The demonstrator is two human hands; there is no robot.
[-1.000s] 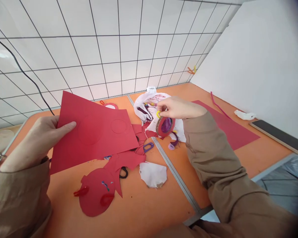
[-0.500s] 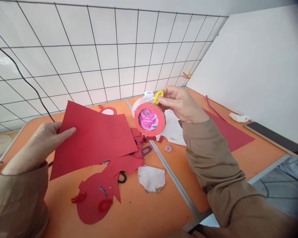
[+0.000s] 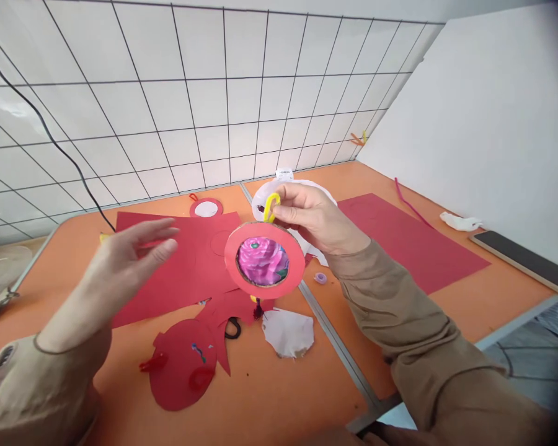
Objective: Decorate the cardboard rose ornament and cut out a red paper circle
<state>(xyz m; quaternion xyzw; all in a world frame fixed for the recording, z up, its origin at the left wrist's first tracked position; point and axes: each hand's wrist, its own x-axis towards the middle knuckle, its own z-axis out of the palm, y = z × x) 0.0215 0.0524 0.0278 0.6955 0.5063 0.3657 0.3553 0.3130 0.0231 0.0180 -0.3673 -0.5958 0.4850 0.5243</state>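
My right hand (image 3: 309, 217) pinches a yellow loop (image 3: 271, 207) at the top of a round ornament (image 3: 263, 261). The ornament has a red ring frame around a pink flower picture, and a dark tassel (image 3: 258, 308) shows below it. My left hand (image 3: 132, 260) is open, fingers stretched out, over a large sheet of red paper (image 3: 177, 282) on the table. A circle outline is marked on that sheet, partly behind the ornament. Red paper scraps (image 3: 225, 306) and a cut red paper piece (image 3: 181, 365) lie closer to me.
Another red-rimmed disc (image 3: 206, 209) with a red loop lies near the wall. Nearby are a white scrap (image 3: 288, 333), a small purple roll (image 3: 320, 278), black scissor handle (image 3: 233, 328), another red sheet (image 3: 390, 238), a pink strip (image 3: 409, 201), white tissue (image 3: 460, 221) and a phone (image 3: 530, 260).
My left hand has let go of the red sheet, which now lies flat on the table. My right hand has brought the ornament left and lower, closer to me.
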